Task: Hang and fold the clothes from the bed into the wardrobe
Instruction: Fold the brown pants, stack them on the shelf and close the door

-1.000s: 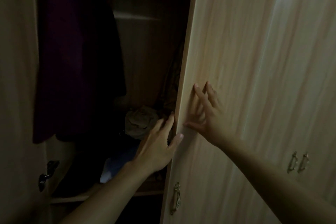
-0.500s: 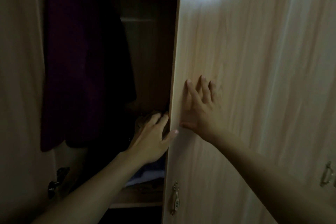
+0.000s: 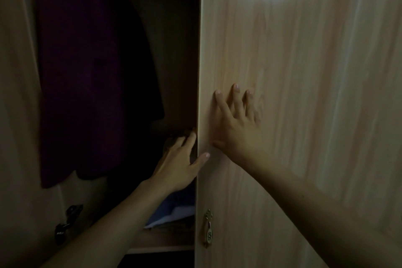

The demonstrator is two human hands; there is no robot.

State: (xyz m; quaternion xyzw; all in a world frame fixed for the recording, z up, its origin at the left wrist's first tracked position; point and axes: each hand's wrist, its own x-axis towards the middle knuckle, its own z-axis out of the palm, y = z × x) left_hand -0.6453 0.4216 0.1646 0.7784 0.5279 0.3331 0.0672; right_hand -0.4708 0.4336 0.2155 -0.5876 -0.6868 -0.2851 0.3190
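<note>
Your left hand grips the free edge of the wardrobe door: the thumb lies on the door's front face and the fingers curl round behind the edge. Your right hand grasps nothing; it lies flat against the front of that door, fingers spread and pointing up, just beside the left thumb.

From the head camera, the only view here, the wardrobe stands partly open, with a dark gap between that door and the pale panel at the far left. A dark purple garment hangs inside the gap, its hem well above the shelf. Blue and white folded cloth lies on the shelf, partly hidden by your left forearm. A small metal handle hangs low on the door near its edge, and a dark hinge sits low on the left panel. A soft patch of light falls on the top of the door.
</note>
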